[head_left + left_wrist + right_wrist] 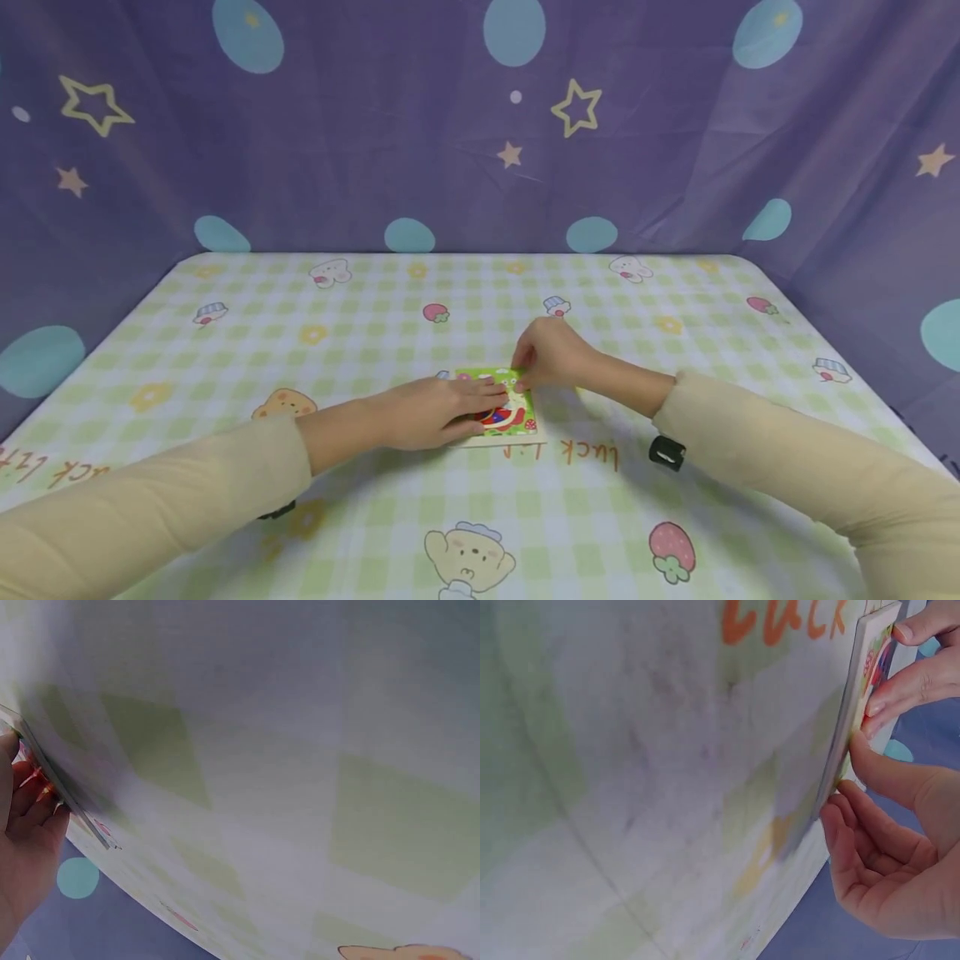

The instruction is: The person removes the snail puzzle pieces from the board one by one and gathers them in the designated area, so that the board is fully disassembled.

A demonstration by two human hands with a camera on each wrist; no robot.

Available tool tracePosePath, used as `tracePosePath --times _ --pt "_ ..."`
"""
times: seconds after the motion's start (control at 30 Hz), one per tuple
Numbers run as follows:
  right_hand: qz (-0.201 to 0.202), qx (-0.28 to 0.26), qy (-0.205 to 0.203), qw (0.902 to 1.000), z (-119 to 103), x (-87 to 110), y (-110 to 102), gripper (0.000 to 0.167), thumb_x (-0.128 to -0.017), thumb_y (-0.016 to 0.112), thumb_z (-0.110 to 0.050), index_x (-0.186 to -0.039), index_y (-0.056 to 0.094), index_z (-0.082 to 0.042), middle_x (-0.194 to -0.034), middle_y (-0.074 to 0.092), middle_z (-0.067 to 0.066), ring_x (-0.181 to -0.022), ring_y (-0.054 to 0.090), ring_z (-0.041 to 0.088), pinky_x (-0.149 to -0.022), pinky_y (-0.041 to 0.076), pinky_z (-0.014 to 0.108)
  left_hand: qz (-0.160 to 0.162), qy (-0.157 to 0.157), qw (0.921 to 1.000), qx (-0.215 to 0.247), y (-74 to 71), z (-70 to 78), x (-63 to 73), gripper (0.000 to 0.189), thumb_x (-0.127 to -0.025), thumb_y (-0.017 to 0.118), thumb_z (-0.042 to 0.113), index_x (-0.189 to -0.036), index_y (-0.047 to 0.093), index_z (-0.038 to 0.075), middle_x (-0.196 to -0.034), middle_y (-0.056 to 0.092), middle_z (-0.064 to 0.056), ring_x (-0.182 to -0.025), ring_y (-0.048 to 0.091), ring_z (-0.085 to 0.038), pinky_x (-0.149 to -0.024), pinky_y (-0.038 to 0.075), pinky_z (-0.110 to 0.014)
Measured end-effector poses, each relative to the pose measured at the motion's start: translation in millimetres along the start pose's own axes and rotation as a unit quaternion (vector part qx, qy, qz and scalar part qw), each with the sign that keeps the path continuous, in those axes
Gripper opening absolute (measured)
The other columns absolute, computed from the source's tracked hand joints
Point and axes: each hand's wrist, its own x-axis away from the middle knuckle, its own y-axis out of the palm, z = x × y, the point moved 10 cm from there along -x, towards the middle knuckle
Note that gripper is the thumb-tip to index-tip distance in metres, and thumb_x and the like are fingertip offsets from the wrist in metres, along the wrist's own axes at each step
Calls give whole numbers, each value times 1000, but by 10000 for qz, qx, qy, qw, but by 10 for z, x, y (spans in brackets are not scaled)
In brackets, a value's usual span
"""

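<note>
A small square picture puzzle [529, 421] with a pale rim lies flat on the tablecloth, its bright green and red picture facing up. Across its left part lies my left hand [442, 408], fingers extended and pressing on the picture; they hide much of it. The left wrist view has this hand [34, 817] at its left edge, fingertips on the picture side. At the far right corner my right hand [555, 354] pinches the puzzle's edge between thumb and forefinger. In the right wrist view, the right thumb [889, 771] touches the puzzle's face, other fingers curled beneath.
A green-and-white checked tablecloth [360, 517] with printed cartoons and letters covers the table. Behind it hangs a purple curtain [420, 125] with stars and blue ovals. A small black strap device [667, 452] sits at the right cuff.
</note>
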Motion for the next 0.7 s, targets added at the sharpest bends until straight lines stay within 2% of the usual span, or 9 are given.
tracePosePath --times 0.17,0.43,0.7 --pt "-125 62 39 9999 -17 -46 4 20 -64 90 -17 -76 77 -7 -71 74 3 -63 61 8 -61 51 19 40 45 10000 1 -13 -2 -1 48 -100 51 29 -144 45 11 -150 45 -4 -142 40 -20 -113 39 -42" --pt "-694 187 326 9969 35 -97 73 24 -65 89 -19 -80 75 -7 -75 74 5 -66 61 9 -61 49 16 -32 72 9999 68 10 3 -16 49 -100 50 28 -145 43 10 -151 43 -5 -142 40 -20 -113 40 -42" --pt "-574 65 361 9977 -11 -68 62 22 -66 88 -17 -82 76 -7 -79 74 5 -70 63 11 -65 53 20 1 40 10000 79 -5 1 -11 49 -100 51 28 -145 44 10 -150 44 -5 -141 40 -20 -113 40 -41"
